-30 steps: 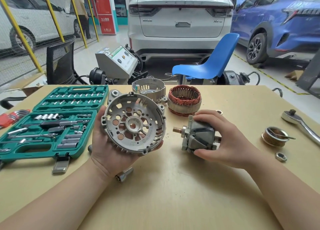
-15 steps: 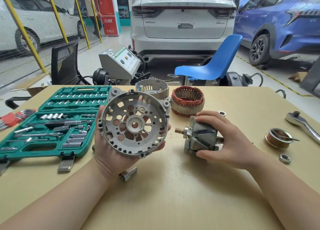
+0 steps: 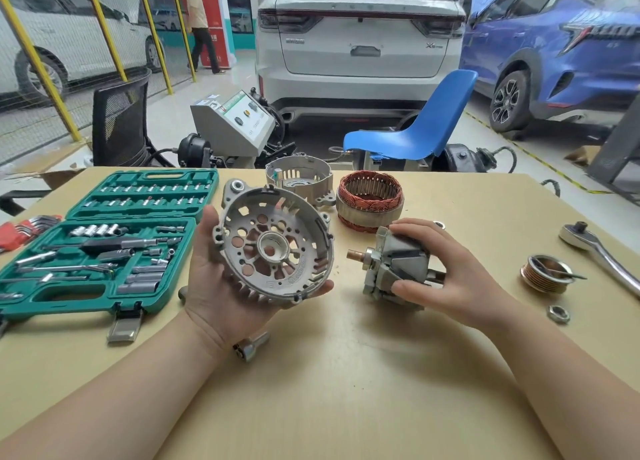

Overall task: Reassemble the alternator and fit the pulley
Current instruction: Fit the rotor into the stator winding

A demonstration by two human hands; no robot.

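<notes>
My left hand grips a round grey alternator end housing, held above the table with its open side tilted toward the right. My right hand grips the claw-pole rotor, which lies sideways with its copper-tipped shaft pointing left at the housing. A gap separates the shaft tip from the housing rim. Behind them on the table stand the second housing half and the copper-wound stator. The grooved pulley and a nut lie at the right.
An open green socket set fills the left of the table, with red hex keys beyond it. A ratchet handle lies at the far right. A loose socket rests under my left wrist. A blue chair stands behind.
The housing has tipped so its open face turns more toward the rotor. The rotor has barely moved.
</notes>
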